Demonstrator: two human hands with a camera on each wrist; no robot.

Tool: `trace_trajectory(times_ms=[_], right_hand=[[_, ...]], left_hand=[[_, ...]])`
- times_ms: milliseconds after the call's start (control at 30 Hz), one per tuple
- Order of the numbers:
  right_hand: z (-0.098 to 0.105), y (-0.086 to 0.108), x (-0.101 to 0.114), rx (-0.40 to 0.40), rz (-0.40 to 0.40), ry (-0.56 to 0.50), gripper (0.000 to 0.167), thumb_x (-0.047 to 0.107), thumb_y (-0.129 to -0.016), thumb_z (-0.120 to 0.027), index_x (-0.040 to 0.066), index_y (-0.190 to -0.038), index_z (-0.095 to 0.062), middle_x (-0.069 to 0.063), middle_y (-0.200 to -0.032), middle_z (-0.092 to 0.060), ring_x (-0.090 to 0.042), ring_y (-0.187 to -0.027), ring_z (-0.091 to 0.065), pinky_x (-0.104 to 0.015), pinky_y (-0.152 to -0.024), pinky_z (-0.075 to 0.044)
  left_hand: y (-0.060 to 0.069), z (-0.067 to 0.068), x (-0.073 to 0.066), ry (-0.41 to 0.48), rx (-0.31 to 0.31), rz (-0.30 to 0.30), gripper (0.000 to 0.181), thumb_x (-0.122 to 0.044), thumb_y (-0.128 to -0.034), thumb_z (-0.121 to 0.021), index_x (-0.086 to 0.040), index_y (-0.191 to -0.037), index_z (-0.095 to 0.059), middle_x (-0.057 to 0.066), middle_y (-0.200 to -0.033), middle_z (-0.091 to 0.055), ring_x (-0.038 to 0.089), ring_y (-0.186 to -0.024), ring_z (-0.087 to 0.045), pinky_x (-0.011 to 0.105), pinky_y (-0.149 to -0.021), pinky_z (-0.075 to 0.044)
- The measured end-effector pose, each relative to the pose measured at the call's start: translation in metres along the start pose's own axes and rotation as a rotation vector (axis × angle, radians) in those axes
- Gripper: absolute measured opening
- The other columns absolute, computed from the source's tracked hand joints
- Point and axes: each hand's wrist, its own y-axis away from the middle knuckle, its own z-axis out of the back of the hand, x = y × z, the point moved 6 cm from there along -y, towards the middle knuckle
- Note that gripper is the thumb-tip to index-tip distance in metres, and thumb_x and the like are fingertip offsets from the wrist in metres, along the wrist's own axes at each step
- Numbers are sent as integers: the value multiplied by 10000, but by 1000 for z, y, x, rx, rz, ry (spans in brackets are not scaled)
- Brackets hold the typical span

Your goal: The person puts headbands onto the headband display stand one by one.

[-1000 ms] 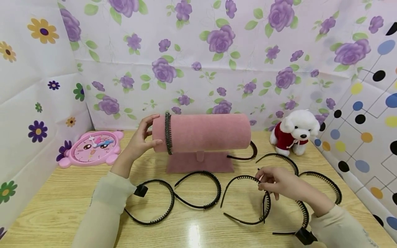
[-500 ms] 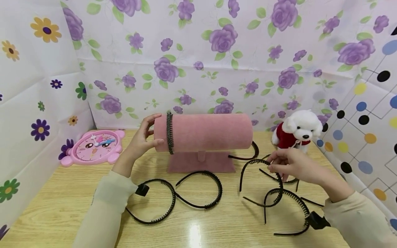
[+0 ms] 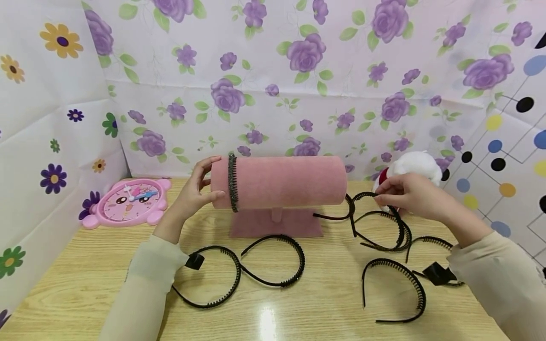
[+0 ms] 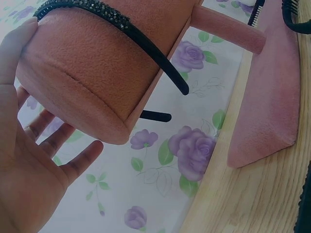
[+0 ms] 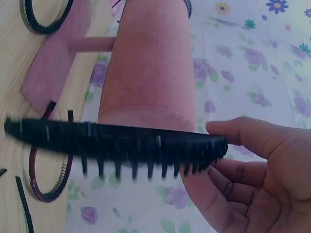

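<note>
A pink padded cylinder (image 3: 290, 182) on a pink stand (image 3: 277, 227) carries a dark glittery headband (image 3: 232, 182) near its left end. My left hand (image 3: 196, 192) grips that left end, thumb in front and fingers behind; in the left wrist view the hand (image 4: 39, 150) lies around the end. Right of the cylinder, my right hand (image 3: 415, 196) pinches a black toothed headband (image 3: 398, 218) between thumb and fingers. In the right wrist view this headband (image 5: 116, 143) spans the picture in front of the cylinder's end (image 5: 146, 111), with the hand (image 5: 262, 170) at its right.
Black headbands lie in front of the stand (image 3: 300, 260) (image 3: 236, 274) and at the right (image 3: 420, 289); another rests by the stand's right side (image 3: 332, 218). A pink clock (image 3: 128, 203) stands at the left, and a white toy dog (image 3: 420, 166) sits behind my right hand.
My right hand has lifted the pinched headband up and away from the front, towards the cylinder's right end and the toy dog. My left hand keeps its grip on the cylinder.
</note>
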Motion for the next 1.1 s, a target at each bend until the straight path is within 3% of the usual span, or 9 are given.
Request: trace_trajectory(times_ms=[233, 533, 833, 1100], right_hand=[[20, -25, 2, -68, -54, 91, 309, 274, -940, -613, 10, -1091, -674, -57, -824, -713, -125, -596, -636, -298, -568, -525], [42, -53, 19, -137, -52, 82, 300, 233, -950, -595, -5, -1127, -643, -164, -936, -716, -168, -631, -674, -320, -618, -555], [30, -73, 38, -151, -35, 125, 255, 190, -940, -602, -20, -1077, -648, -215, -1001, -702, -178, -645, -665, -356, -663, -558], [22, -80, 44, -150, -39, 202, 290, 205, -948, -598, -23, -1121, -643, -211, -1049, -698, -218, -677, -686, -398, -724, -549]], left_hand=[[-1, 3, 0, -7, -3, -7, 775, -4, -822, -652, -132, -1488, -277, -8, -1497, -306, 40, -1320, -343, 259, -1011, -347], [-2, 4, 1, -10, -2, -2, 773, 7, -826, -642, -139, -1491, -276, -16, -1492, -306, 43, -1314, -350, 251, -1002, -353], [-1, 2, 1, -4, -12, 1, 776, 24, -806, -642, -107, -1482, -285, -40, -1478, -320, 38, -1316, -345, 268, -1005, -350], [-1, 0, 2, -3, -17, 5, 771, 21, -806, -644, -112, -1480, -292, -76, -1465, -323, 30, -1317, -344, 254, -1004, -346]])
